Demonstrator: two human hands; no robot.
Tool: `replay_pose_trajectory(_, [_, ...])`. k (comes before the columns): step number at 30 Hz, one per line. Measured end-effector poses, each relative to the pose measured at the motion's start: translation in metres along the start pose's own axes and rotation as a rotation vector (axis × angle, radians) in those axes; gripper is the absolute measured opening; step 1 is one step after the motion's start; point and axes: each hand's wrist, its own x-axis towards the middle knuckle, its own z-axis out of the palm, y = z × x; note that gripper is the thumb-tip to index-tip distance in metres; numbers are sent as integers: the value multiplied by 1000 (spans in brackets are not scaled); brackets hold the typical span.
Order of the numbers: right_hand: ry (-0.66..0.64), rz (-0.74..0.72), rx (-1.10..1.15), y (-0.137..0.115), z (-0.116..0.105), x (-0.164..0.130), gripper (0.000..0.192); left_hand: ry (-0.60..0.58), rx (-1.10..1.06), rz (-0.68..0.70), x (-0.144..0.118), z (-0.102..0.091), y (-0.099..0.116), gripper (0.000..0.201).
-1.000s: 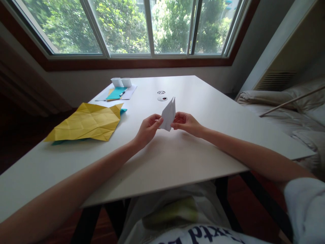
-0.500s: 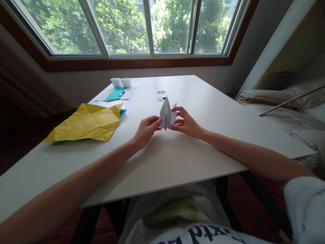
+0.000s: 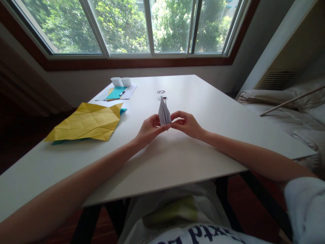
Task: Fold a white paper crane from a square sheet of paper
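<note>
Hands are pinching a small white folded paper piece (image 3: 164, 113) upright, left hand (image 3: 149, 130) and right hand (image 3: 186, 123) gripping its lower end, right of the creased yellow paper sheet (image 3: 86, 122).

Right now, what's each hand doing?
Left hand: closed, pinching the folded white paper.
Right hand: closed, pinching the same paper from the other side.

L hand (image 3: 149, 129), R hand (image 3: 186, 123), fingertips pinched, arms outstretched fwd
</note>
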Motion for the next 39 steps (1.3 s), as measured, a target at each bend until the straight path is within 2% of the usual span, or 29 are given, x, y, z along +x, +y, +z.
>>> replay_pose_trajectory(3, [-2, 20, -25, 0, 0, 0, 32, 17, 15, 33, 0, 0, 0, 32])
replay_pose_trajectory(7, [58, -3, -47, 3, -2, 3, 33, 43, 44, 53, 2, -3, -1, 19])
replay_pose_trajectory(12, [79, 111, 91, 5, -3, 6, 54, 30, 59, 48, 4, -5, -2, 17])
replay_pose_trajectory(15, [38, 173, 157, 7, -3, 7, 45, 20, 56, 44, 3, -5, -2, 18])
replay_pose_trajectory(20, [19, 192, 168, 6, -4, 7, 29, 36, 75, 44, 2, -5, -4, 19])
replay_pose_trajectory(25, [-27, 190, 138, 1, -3, 5, 28, 109, 82, 60, 2, -6, -3, 24])
replay_pose_trajectory(33, [-44, 138, 101, 4, -4, 6, 30, 76, 71, -19, 1, -6, 1, 28])
replay_pose_trajectory(39, [-90, 184, 54, 2, -9, 8, 31, 56, 96, -29, 1, -7, 1, 31])
